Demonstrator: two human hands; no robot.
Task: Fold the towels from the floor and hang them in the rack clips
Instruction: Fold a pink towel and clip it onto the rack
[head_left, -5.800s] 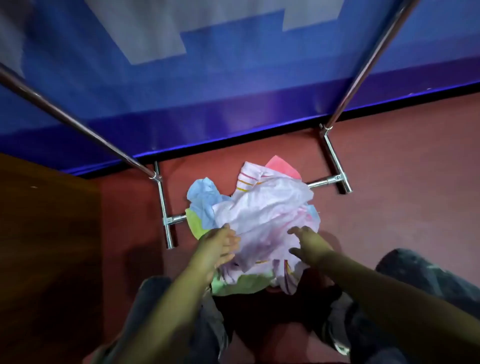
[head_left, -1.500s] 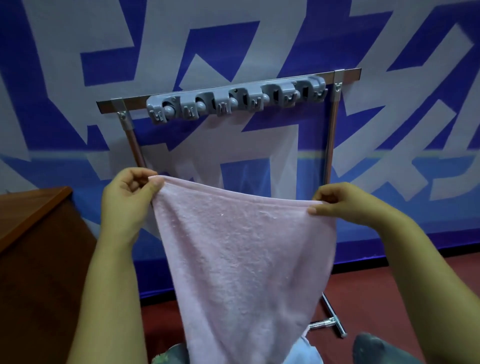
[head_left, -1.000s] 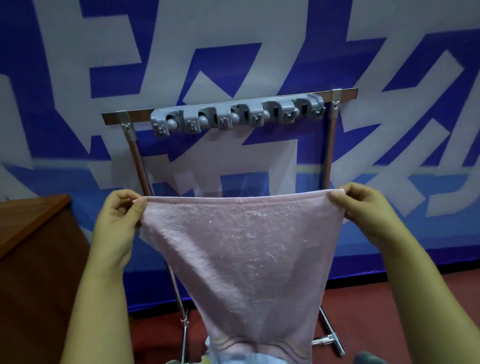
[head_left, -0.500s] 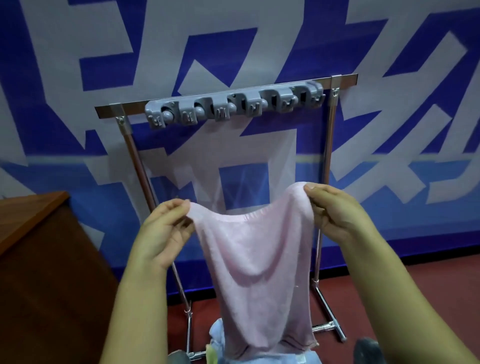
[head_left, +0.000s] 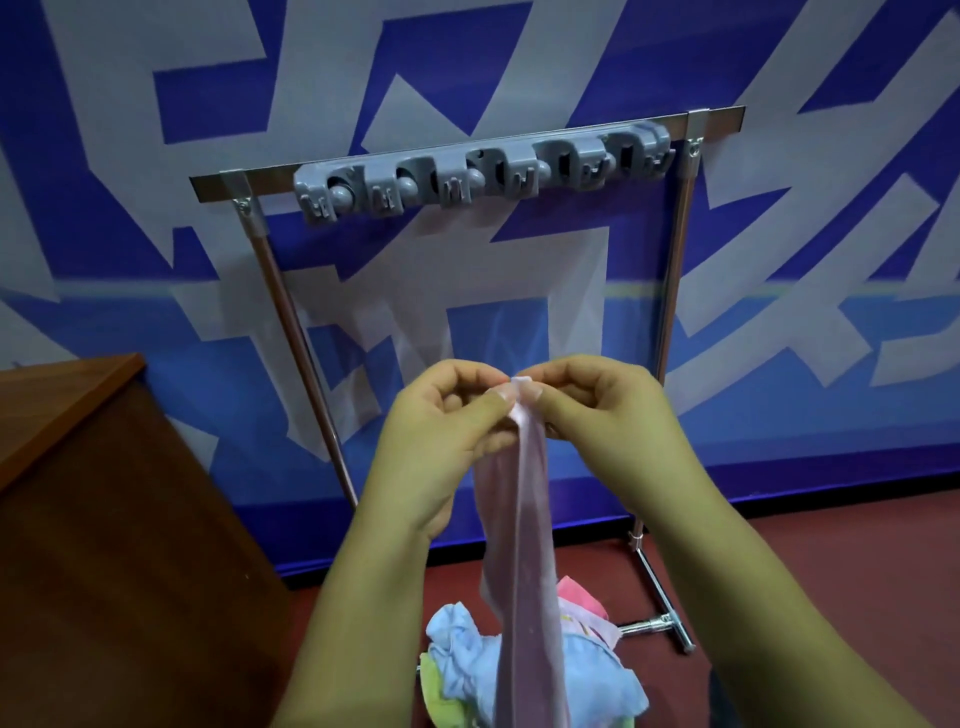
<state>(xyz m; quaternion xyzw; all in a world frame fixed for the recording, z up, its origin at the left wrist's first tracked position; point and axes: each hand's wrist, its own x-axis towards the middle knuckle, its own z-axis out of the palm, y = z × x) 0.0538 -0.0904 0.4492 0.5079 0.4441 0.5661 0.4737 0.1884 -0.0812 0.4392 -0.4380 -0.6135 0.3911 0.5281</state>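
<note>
Floor: red-brown floor (head_left: 831, 561) runs under your rack and meets the wall along a dark base strip.
Room: blue wall banner (head_left: 130, 156) with broad pale grey angular shapes fills the background; brown wooden cabinet (head_left: 104, 493) stands at your left, its corner near the rack's left post.
Writing: the banner's pale shapes may be large characters, but you cannot read them; no label shows on the rack or towels.
Rack: metal rack (head_left: 675, 312) stands against the banner, its feet on the floor; grey clip strip (head_left: 483, 174) sits along the top bar, every clip bare.
Pink towel: pink towel (head_left: 519, 545) hangs in front of the rack's middle, below the clip strip, its two top corners brought together; its long axis runs vertically, the lower end over the pile.
Left hand: your left hand (head_left: 441, 431) pinches the towel's top.
Right hand: your right hand (head_left: 602, 421) pinches the same point, fingertips touching the left's.
Pile: towel pile (head_left: 467, 660), light blue, green and pink, lies on the floor between the rack's feet.
</note>
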